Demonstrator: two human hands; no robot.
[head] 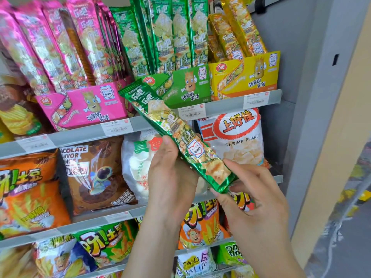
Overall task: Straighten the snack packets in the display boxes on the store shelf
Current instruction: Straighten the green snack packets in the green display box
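My right hand, lower right of frame, pinched the bottom end of a long green snack packet. My left hand gripped its middle. Packet lay slanted across frame centre, top end pointing at the green display box on the upper shelf.

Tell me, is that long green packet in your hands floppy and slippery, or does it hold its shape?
The green packet probably stays fairly stiff: gripped only near its lower end by the left hand and right hand, its far end juts out unsupported without drooping. The shiny foil looks slick, so it may slip. It seems light, likely holding fragile crisps.
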